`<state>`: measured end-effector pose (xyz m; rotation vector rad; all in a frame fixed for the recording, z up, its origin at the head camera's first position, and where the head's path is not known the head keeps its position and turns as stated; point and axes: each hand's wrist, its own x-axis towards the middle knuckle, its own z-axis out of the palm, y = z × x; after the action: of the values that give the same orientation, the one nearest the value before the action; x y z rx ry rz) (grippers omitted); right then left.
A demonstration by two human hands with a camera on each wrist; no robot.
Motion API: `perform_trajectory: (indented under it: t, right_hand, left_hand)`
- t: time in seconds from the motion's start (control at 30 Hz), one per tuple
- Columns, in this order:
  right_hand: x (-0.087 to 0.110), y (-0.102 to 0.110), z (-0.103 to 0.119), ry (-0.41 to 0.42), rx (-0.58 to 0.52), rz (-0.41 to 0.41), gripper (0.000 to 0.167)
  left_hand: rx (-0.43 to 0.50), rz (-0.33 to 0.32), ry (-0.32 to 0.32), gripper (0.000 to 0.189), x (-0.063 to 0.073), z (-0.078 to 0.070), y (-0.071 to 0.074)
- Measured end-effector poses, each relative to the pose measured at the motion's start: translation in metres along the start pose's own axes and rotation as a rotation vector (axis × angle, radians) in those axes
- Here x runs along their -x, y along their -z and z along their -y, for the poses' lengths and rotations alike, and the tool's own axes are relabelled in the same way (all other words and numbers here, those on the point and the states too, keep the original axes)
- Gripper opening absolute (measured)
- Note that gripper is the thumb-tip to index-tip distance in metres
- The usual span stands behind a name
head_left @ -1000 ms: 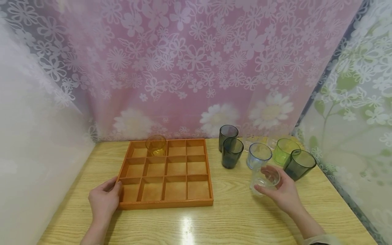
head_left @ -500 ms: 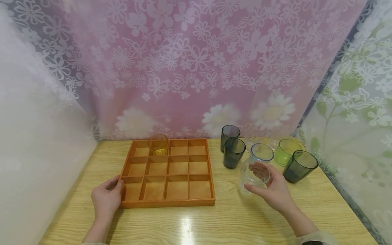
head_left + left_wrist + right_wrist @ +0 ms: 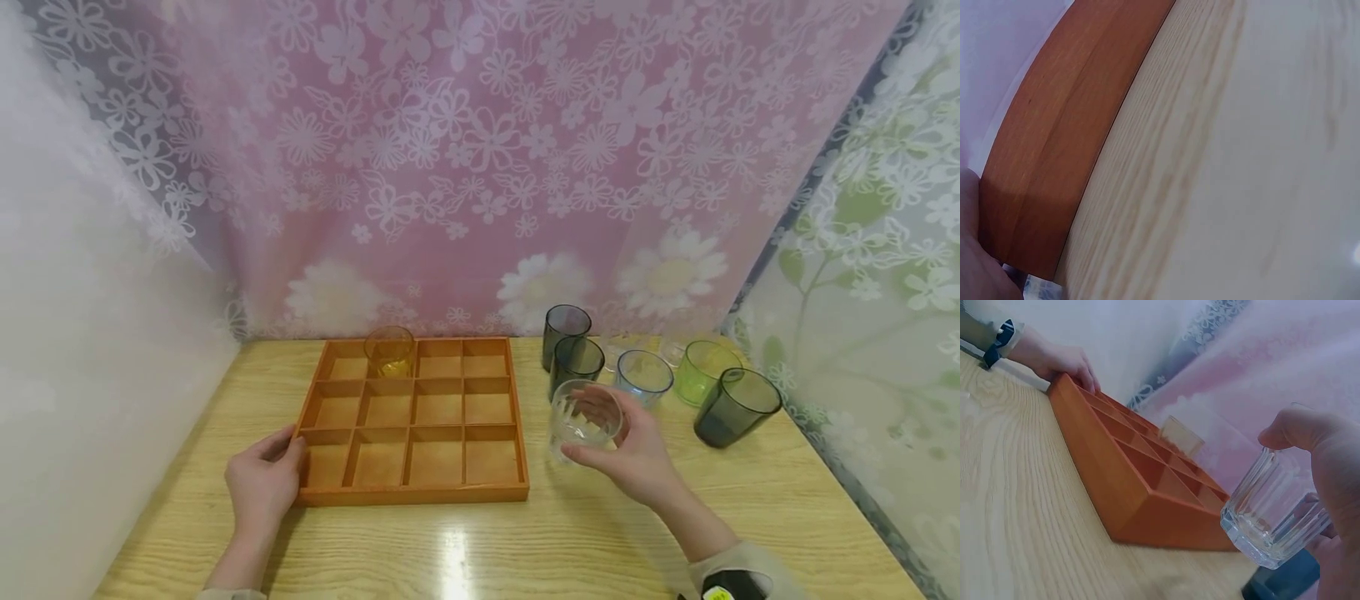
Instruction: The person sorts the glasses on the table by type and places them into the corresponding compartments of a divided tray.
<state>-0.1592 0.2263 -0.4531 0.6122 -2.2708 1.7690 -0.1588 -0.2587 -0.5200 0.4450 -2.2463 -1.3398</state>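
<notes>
At near L corner of tray (image 3: 416,495), L hand (image 3: 266,475) gripped its side; R hand (image 3: 633,450) had fingers + thumb curled round clear glass (image 3: 572,425), just R of tray. Poss. risks were a slip if hold was loose, or knocking dark glass (image 3: 576,358) behind if swung back.

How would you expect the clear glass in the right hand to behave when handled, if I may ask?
The clear glass is probably stiff and fragile, given its transparent, glass-like walls. Its smooth, shiny surface may slip in the right hand. It looks thick-bottomed, so perhaps heavy for its size.
</notes>
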Motion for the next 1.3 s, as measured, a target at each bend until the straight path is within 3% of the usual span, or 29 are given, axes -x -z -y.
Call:
perform_trajectory:
  t: [0.77, 1.07, 1.3]
  right_hand:
    - [-0.057, -0.061, 0.017, -0.015, -0.009, 0.050, 0.080]
    - [-0.076, -0.083, 0.014, -0.011, -0.066, 0.072, 0.079]
    - [-0.090, -0.102, 0.013, -0.034, -0.039, 0.072, 0.081]
  left_hand:
    - [0.021, 0.005, 0.018, 0.023, -0.001, -0.001, 0.001]
    - [0.027, 0.008, 0.018, 0.024, 0.000, 0.001, 0.002]
    - [0.044, 0.021, 0.010, 0.024, 0.000, -0.002, 0.003]
